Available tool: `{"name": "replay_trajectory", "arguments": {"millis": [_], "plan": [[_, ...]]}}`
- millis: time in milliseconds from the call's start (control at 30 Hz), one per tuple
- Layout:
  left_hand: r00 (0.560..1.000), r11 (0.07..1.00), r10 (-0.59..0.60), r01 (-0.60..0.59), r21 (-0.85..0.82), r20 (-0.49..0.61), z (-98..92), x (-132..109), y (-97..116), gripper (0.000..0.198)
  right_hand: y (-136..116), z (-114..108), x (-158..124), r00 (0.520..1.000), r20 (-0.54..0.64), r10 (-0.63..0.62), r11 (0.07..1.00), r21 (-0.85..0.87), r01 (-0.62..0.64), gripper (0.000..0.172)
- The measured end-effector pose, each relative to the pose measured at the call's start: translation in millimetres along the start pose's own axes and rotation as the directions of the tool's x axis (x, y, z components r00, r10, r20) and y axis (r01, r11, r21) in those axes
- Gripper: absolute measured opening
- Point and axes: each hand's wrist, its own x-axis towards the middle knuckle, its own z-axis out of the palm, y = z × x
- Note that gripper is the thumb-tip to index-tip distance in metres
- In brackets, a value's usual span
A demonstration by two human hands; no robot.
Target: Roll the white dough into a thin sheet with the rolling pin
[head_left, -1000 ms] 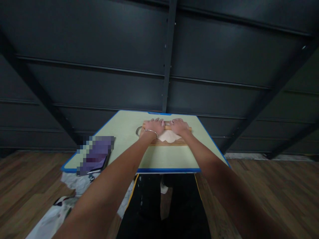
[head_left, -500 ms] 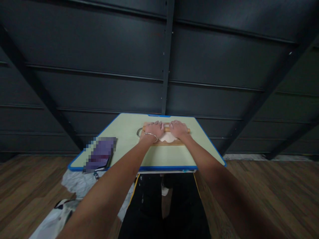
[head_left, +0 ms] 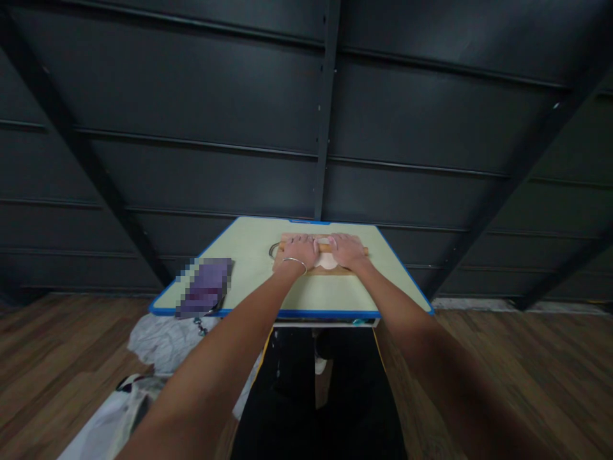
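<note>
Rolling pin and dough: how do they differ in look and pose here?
The rolling pin is a narrow tan rod; the dough is a flat, pale sheet. The rolling pin lies crosswise under the left hand and right hand, while the dough lies spread on the wooden board. Both are partly hidden.

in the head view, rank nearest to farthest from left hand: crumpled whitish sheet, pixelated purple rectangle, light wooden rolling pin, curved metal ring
1. Light wooden rolling pin: under the left hand.
2. Curved metal ring: just left of that hand.
3. Pixelated purple rectangle: farther left, on the pale-green, blue-edged tabletop.
4. Crumpled whitish sheet: lower left, below the tabletop.
</note>
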Motion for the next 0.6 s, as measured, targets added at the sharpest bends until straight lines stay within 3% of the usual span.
{"name": "replay_trajectory", "arguments": {"millis": [167, 600], "plan": [[0.999, 0.999, 0.029, -0.028, 0.039, -0.026, 4.4, -9, -1, 0.053, -1, 0, -6, 0.999, 0.048, 0.011, 1.0, 0.008, -0.012, 0.053], [0.993, 0.997, 0.044, -0.036, 0.068, -0.108, 18.0, -33, 1, 0.053, 3, 14, -34, 0.999, -0.011, -0.048, 0.999, 0.011, 0.048, 0.052]]}}
